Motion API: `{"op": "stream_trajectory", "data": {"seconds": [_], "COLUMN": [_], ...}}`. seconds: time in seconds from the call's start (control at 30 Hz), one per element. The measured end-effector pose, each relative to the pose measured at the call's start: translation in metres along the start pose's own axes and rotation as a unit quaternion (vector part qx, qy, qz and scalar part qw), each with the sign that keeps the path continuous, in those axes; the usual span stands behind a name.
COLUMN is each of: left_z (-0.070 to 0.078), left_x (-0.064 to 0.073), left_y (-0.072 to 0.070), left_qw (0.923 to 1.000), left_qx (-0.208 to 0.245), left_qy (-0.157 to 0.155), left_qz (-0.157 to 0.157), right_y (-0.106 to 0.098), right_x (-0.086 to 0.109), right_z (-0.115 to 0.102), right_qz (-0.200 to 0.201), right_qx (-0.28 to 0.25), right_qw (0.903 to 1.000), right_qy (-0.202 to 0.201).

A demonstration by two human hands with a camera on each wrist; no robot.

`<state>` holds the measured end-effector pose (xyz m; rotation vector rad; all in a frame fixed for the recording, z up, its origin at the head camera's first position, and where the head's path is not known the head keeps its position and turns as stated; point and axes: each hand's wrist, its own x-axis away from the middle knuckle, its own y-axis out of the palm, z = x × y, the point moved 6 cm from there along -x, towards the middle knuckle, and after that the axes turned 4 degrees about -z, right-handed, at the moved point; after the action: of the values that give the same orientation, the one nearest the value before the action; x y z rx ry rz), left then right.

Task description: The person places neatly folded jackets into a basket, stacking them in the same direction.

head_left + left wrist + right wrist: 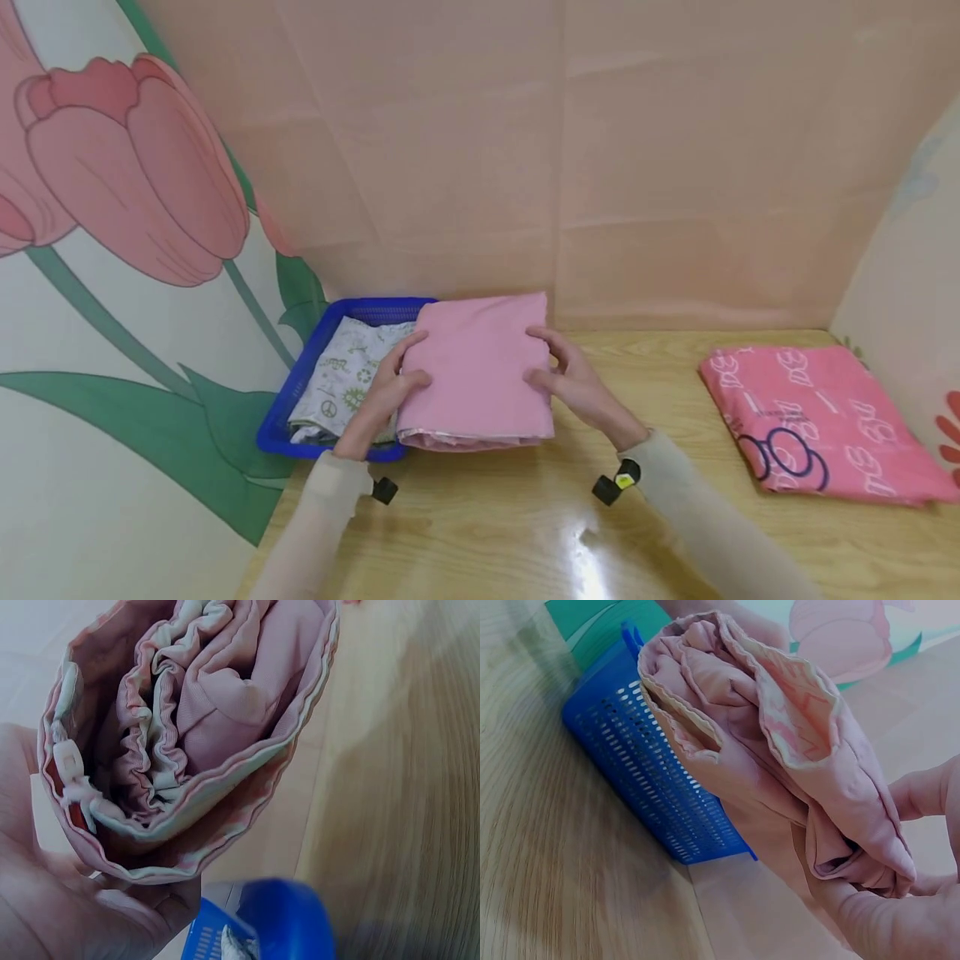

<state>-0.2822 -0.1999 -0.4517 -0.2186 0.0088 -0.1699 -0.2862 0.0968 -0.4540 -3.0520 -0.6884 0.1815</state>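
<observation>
Both hands hold a folded pink cloth (480, 367) up over the wooden table, beside and partly over the right side of a blue basket (296, 400). My left hand (384, 392) grips its left edge, thumb on top. The opposite edge is gripped by my right hand (581, 383), with the fingers partly hidden behind the cloth. Seen from the left wrist, the cloth's (247, 697) layers are bunched inside an outer fold, with a small white fastener (69, 761) near my hand. In the right wrist view, the cloth's (780, 765) folded layers open toward the camera.
Inside the basket lies a white cloth (341, 375) with green prints. A flat pink package (825, 425) with white and dark blue print rests on the table (487, 533) at the right. A peach-coloured backdrop (450, 150) rises behind, and a tulip-painted wall (135, 167) stands at left.
</observation>
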Motion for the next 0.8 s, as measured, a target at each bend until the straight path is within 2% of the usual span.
{"op": "stream_trajectory", "data": {"seconds": [0.4, 0.8], "left_z": [-0.002, -0.001], "left_x": [0.002, 0.006], "left_y": [-0.018, -0.037], "left_qw": [0.9998, 0.9993], "left_qx": [-0.006, -0.004], "left_qy": [-0.012, -0.015], "left_qz": [0.016, 0.034], "right_y": [0.015, 0.033], "right_x": [-0.013, -0.022], "right_z": [0.004, 0.000], "right_qz": [0.011, 0.007], "right_qx": [-0.019, -0.004], "right_qw": [0.9998, 0.9999], "right_qy": [0.005, 0.015]}}
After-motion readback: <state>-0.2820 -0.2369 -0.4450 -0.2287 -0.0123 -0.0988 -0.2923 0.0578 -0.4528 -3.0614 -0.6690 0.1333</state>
